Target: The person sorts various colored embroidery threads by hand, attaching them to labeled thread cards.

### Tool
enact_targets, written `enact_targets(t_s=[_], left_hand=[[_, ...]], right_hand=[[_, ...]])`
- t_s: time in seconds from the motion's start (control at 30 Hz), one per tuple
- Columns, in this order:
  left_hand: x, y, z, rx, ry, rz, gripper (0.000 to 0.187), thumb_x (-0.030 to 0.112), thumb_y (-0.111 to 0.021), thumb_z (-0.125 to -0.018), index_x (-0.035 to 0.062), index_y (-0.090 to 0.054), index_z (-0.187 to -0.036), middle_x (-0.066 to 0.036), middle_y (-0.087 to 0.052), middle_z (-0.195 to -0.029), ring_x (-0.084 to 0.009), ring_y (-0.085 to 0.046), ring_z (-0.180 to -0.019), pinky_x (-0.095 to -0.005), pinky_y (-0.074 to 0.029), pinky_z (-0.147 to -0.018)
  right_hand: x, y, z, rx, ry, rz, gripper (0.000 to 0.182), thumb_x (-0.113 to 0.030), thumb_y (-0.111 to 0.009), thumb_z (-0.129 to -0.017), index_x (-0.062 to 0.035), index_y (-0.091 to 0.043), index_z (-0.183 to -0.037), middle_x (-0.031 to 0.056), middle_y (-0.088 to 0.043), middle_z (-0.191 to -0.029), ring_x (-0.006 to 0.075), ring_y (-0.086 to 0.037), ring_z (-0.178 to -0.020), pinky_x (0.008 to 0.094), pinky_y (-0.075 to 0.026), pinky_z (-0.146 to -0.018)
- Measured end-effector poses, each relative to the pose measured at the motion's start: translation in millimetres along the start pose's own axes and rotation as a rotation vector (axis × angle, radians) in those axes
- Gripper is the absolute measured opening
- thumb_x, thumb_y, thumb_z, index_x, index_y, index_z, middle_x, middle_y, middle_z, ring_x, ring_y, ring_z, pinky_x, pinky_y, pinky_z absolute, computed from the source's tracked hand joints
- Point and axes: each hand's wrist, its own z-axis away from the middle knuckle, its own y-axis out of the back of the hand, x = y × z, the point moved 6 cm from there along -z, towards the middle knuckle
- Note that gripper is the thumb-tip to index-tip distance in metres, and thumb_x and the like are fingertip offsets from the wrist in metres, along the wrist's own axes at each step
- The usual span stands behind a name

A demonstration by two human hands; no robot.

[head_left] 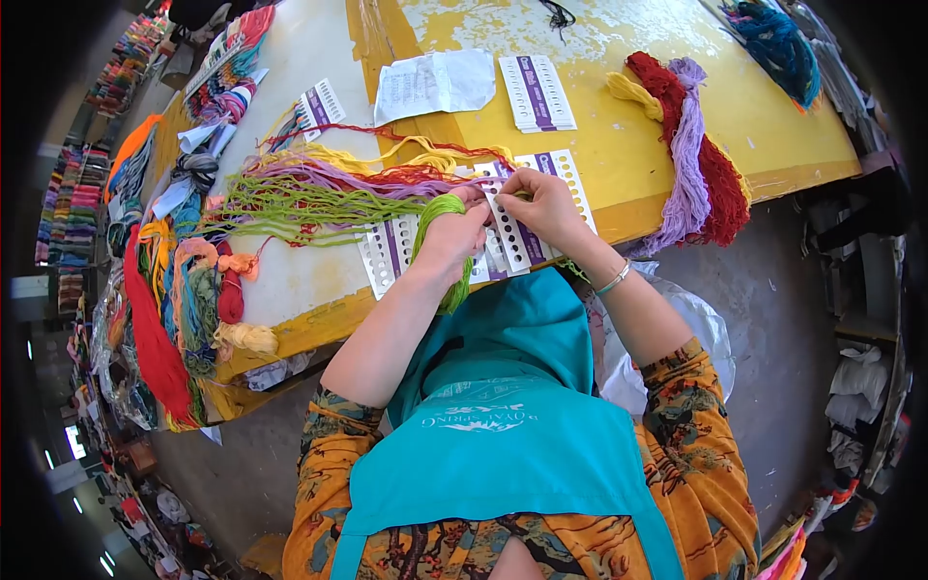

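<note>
A loop of bright green embroidery thread [440, 210] hangs over my left hand [457, 235], whose fingers are closed on it beside a punched thread card [518, 238]. The white card has a purple stripe and rows of round holes. My right hand [546, 206] is pinched at the card's upper end; its fingertips hide whatever lies between them. Under both hands are more punched cards [385, 259]. Loose green strands [319, 205] spread out to the left, alongside lilac, red and yellow threads [425, 153].
A crumpled white paper [435, 82] and a stack of cards [537, 94] lie farther back on the yellow table [619, 19]. To the right is a red and lilac skein bundle [688, 145]. Many coloured skeins [155, 329] crowd the left edge.
</note>
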Motion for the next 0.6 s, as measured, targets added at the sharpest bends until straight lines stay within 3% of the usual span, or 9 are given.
enact_targets(t_s=[0.13, 0.23, 0.3, 0.47, 0.5, 0.6], left_hand=[[-4.3, -3.2, -9.9, -0.014, -0.006, -0.012, 0.018, 0.013, -0.052, -0.097, 0.0048, -0.061, -0.11, 0.003, -0.054, -0.07, -0.0028, -0.039, -0.048, -0.019, -0.027, -0.042], [-7.8, 5.6, -15.1, 0.036, 0.016, -0.183, 0.014, 0.022, -0.057, -0.094, 0.0099, -0.063, -0.092, 0.004, -0.049, -0.059, -0.0041, -0.042, -0.048, -0.022, -0.028, -0.041], [-6.8, 9.3, -17.3, -0.025, -0.033, -0.281, 0.013, 0.018, -0.054, -0.092, 0.0088, -0.062, -0.091, 0.003, -0.051, -0.062, -0.0058, -0.044, -0.049, -0.0232, -0.031, -0.043], [5.9, 26.1, -11.7, 0.069, -0.208, -0.531, 0.015, 0.017, -0.055, -0.087, 0.0062, -0.061, -0.08, -0.001, -0.059, -0.068, -0.0081, -0.048, -0.052, -0.0238, -0.038, -0.048], [17.5, 23.1, -0.1, 0.068, -0.082, -0.517, 0.011, 0.014, -0.055, -0.086, 0.0055, -0.061, -0.084, -0.002, -0.059, -0.069, -0.0074, -0.047, -0.052, -0.0225, -0.037, -0.049], [15.6, 27.5, -2.3, 0.061, -0.07, -0.338, 0.008, 0.011, -0.054, -0.088, 0.0053, -0.06, -0.089, -0.002, -0.058, -0.069, -0.0062, -0.044, -0.05, -0.0208, -0.035, -0.047]], right_hand=[[13.1, -2.1, -1.4, 0.016, 0.02, 0.005, 0.017, -0.017, -0.069, -0.081, -0.0011, -0.066, -0.087, 0.0114, -0.068, -0.075, 0.0169, -0.065, -0.069, 0.0307, -0.052, -0.065], [18.4, -3.1, -3.3, 0.005, 0.001, -0.053, 0.019, -0.018, -0.069, -0.08, -0.001, -0.066, -0.087, 0.0131, -0.068, -0.074, 0.0189, -0.066, -0.069, 0.0319, -0.053, -0.065], [7.6, 0.7, -0.2, -0.012, 0.006, -0.066, 0.017, -0.016, -0.069, -0.079, -0.0009, -0.066, -0.086, 0.0117, -0.069, -0.073, 0.0182, -0.066, -0.066, 0.0315, -0.052, -0.062], [3.8, -1.8, -5.6, -0.113, 0.008, 0.022, 0.02, -0.02, -0.071, -0.078, -0.0024, -0.065, -0.085, 0.0111, -0.068, -0.074, 0.0209, -0.066, -0.067, 0.0325, -0.051, -0.062], [0.4, -2.2, -6.7, -0.137, -0.01, 0.061, 0.021, -0.021, -0.071, -0.078, -0.0027, -0.066, -0.085, 0.0113, -0.068, -0.075, 0.0217, -0.066, -0.068, 0.033, -0.052, -0.062], [-16.2, 2.6, -4.1, -0.152, -0.023, 0.153, 0.026, -0.028, -0.072, -0.078, -0.0045, -0.066, -0.086, 0.0115, -0.069, -0.079, 0.0244, -0.067, -0.073, 0.0348, -0.052, -0.066]])
